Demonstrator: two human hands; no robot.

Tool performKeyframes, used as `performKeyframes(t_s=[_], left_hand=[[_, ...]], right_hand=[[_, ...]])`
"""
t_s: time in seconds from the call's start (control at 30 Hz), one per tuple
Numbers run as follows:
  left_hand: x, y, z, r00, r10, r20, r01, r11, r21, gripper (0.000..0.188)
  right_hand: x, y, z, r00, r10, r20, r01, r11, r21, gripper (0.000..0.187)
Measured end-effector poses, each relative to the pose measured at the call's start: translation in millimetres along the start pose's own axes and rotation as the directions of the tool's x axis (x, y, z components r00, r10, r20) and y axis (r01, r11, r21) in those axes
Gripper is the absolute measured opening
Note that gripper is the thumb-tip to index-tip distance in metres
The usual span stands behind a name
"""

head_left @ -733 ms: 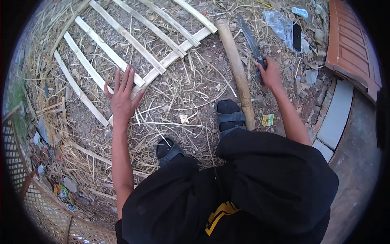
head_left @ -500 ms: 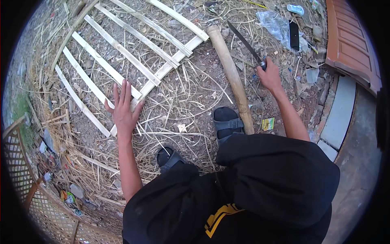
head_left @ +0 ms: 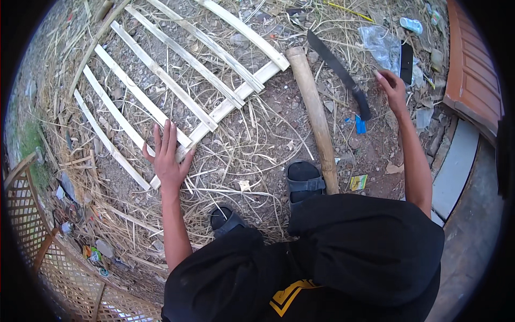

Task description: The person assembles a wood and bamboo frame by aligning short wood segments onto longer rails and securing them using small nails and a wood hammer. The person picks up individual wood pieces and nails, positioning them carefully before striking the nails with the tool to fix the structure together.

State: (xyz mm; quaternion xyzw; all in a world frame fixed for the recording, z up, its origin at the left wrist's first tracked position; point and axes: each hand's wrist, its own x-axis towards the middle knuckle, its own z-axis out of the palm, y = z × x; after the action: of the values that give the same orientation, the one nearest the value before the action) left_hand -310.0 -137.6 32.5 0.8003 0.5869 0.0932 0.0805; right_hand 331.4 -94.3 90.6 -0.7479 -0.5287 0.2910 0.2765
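Note:
My left hand (head_left: pixel 170 153) lies flat with its fingers stretched out on a frame of pale bamboo slats (head_left: pixel 161 74), near the end of its crosspiece (head_left: pixel 230 106). To the right, a machete (head_left: pixel 339 70) with a dark blade and dark handle lies on the ground, its tip pointing away from me. My right hand (head_left: pixel 396 92) is off the handle, to the right of it, with fingers loosely bent and apart. Nothing shows in its grasp. Between the frame and the machete lies a thick round wooden pole (head_left: pixel 314 110).
Bamboo shavings (head_left: pixel 252 145) litter the ground. Clear plastic (head_left: pixel 378 40) and a dark flat piece (head_left: pixel 406 63) lie beyond my right hand. A blue scrap (head_left: pixel 360 125) is by the machete handle. A woven lattice (head_left: pixel 67 263) stands at lower left, a brown panelled board (head_left: pixel 472 59) at right.
My right hand has let go of the machete and moved to the right, leaving the blade on the ground. My left hand stays on the slats; the view has shifted slightly.

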Motion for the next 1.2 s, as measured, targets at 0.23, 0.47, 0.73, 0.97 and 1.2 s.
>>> performKeyframes(t_s=[0.23, 0.47, 0.73, 0.97, 1.2], left_hand=[[-1.4, -2.7, 1.0, 1.000, -0.009, 0.005, 0.009, 1.000, -0.007, 0.081], [0.7, -1.3, 0.9, 0.999, 0.000, 0.039, -0.002, 0.999, 0.045, 0.084], [-5.2, -6.2, -2.3, 0.999, -0.034, 0.019, 0.034, 0.999, -0.004, 0.082], [3.8, 3.4, 7.0, 0.999, -0.022, -0.025, 0.019, 0.995, -0.096, 0.078], [-8.3, 8.6, -10.7, 0.982, -0.077, -0.172, 0.055, 0.990, -0.132, 0.068]], right_hand=[[79.5, 123.2, -55.3, 0.897, 0.054, -0.439, -0.273, 0.847, -0.455, 0.047], [105.7, 174.8, -61.9, 0.859, 0.112, -0.499, -0.418, 0.716, -0.559, 0.044], [107.7, 174.7, -47.6, 0.744, 0.337, -0.577, -0.520, 0.834, -0.184, 0.040], [106.8, 131.4, -98.4, 0.766, 0.185, -0.615, -0.115, 0.982, 0.152, 0.032], [-58.8, -154.2, 135.5, 0.953, 0.144, 0.266, -0.244, 0.888, 0.391, 0.027]])
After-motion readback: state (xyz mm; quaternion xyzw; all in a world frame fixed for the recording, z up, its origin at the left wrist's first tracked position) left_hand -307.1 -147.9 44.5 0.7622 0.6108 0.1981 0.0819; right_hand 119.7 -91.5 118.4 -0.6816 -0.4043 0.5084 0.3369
